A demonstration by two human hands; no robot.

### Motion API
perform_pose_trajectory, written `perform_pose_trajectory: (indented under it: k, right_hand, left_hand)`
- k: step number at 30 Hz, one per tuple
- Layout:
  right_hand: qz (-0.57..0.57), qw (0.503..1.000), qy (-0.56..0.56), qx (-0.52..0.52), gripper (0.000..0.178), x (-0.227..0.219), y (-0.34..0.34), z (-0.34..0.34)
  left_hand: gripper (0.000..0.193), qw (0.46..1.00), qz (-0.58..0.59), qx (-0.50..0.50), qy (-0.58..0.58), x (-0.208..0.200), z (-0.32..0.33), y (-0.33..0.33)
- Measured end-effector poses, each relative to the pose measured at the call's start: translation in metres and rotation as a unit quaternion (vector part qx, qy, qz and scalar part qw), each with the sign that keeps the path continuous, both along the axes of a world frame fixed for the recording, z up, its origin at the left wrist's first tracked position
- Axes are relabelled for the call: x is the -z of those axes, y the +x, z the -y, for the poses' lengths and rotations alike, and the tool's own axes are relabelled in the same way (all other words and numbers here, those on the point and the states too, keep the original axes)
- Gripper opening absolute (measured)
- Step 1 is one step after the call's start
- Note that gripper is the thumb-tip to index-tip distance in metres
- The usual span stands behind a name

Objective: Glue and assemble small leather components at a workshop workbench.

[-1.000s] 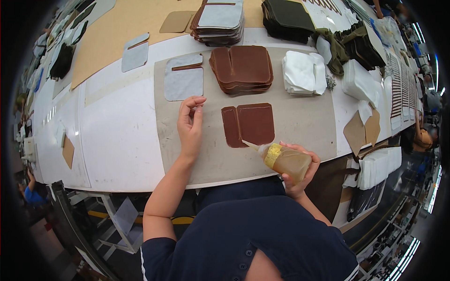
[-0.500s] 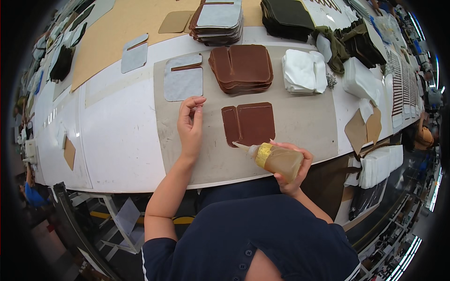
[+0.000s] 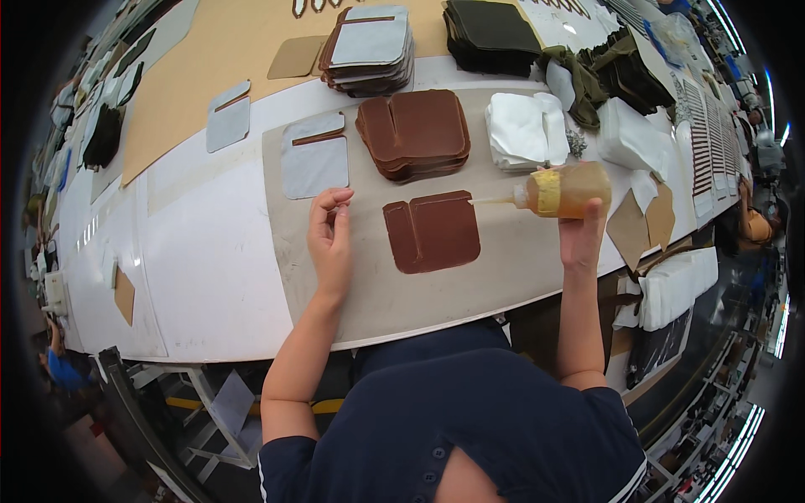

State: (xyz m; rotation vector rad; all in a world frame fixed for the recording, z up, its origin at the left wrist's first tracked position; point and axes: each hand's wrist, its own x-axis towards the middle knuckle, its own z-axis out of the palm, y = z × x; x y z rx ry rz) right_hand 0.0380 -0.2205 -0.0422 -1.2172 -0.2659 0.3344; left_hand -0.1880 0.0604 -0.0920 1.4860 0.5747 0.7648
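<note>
A brown leather piece (image 3: 444,230) with a slit near its left side lies flat on the grey mat. My right hand (image 3: 580,239) grips a clear squeeze bottle (image 3: 583,191) of amber liquid with yellow tape round its shoulder. The bottle is tipped on its side, its thin nozzle pointing left at the piece's upper right corner. My left hand (image 3: 329,239) is loosely curled, thumb close to the fingers, with nothing visible in it. Its fingertips are by the lower edge of a pale grey slitted piece (image 3: 314,168).
Behind the flat piece stands a stack of brown leather pieces (image 3: 423,134), with white padding sheets (image 3: 524,134) to its right. Farther back are a grey-topped stack (image 3: 369,42) and a dark stack (image 3: 490,38). The table's near edge (image 3: 444,324) runs before my body.
My right hand has lifted the bottle up and right, moving its nozzle from the piece's lower left to its upper right corner. My left hand stays curled. The view has shifted slightly.
</note>
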Motion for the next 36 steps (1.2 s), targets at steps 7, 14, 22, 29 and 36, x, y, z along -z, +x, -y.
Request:
perform_pose_trajectory:
  k: [7, 14, 22, 29, 36]
  right_hand:
    - [0.057, 0.993, -0.071, -0.075, 0.087, 0.005, 0.033, -0.003]
    - [0.073, 0.988, -0.108, -0.079, 0.086, 0.012, 0.038, -0.01]
    - [0.082, 0.985, -0.124, -0.087, 0.087, 0.011, 0.04, -0.006]
    - [0.08, 0.982, -0.136, -0.101, 0.09, 0.012, 0.037, 0.004]
    - [0.071, 0.98, -0.147, -0.111, 0.093, 0.015, 0.029, 0.022]
  left_hand:
    - [0.019, 1.0, -0.011, 0.004, 0.014, 0.0, -0.001, 0.001]
    - [0.02, 1.0, -0.011, -0.003, -0.001, 0.0, 0.001, 0.001]
    - [0.019, 1.0, -0.01, -0.003, 0.004, 0.001, 0.001, 0.002]
    - [0.018, 1.0, -0.014, -0.006, -0.001, -0.001, 0.002, 0.001]
    - [0.018, 1.0, -0.017, -0.006, 0.003, -0.001, 0.003, 0.002]
